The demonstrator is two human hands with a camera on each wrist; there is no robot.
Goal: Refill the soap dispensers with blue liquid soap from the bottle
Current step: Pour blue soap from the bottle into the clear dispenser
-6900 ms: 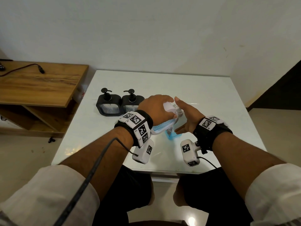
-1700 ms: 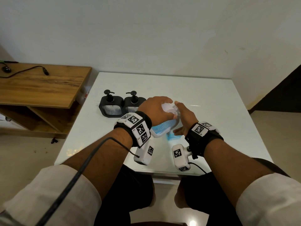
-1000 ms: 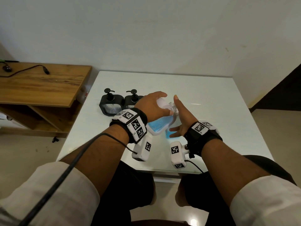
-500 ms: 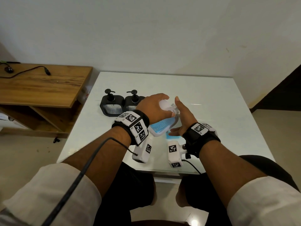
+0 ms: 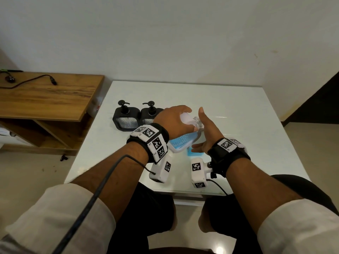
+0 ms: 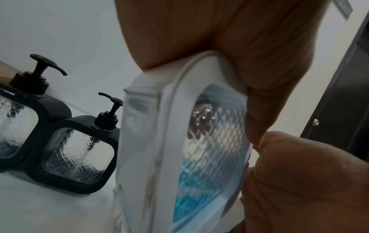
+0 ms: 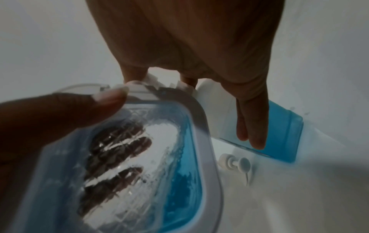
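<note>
My left hand (image 5: 174,120) grips a white-framed dispenser (image 5: 180,142) and holds it tilted above the table; blue soap pools in its lower part (image 6: 199,181). My right hand (image 5: 205,129) stands flat against the dispenser's neck (image 7: 151,82), index finger straight, fingertips touching the white top. Under my hands stands the soap bottle (image 7: 279,130), blue at the bottom. A white pump head (image 7: 237,165) lies loose on the table beside it. Two black dispensers (image 5: 125,119) (image 5: 151,116) stand side by side to the left, pumps on, their windows (image 6: 78,154) showing no blue.
The white table (image 5: 247,143) stands against a pale wall. A wooden side table (image 5: 45,96) with a black cable on it stands to the left. A dark doorway is at the far right.
The left hand keeps the white dispenser tilted in nearly the same spot. The right hand, curled at the neck 1.7 s ago, now lies flat with its index finger straight.
</note>
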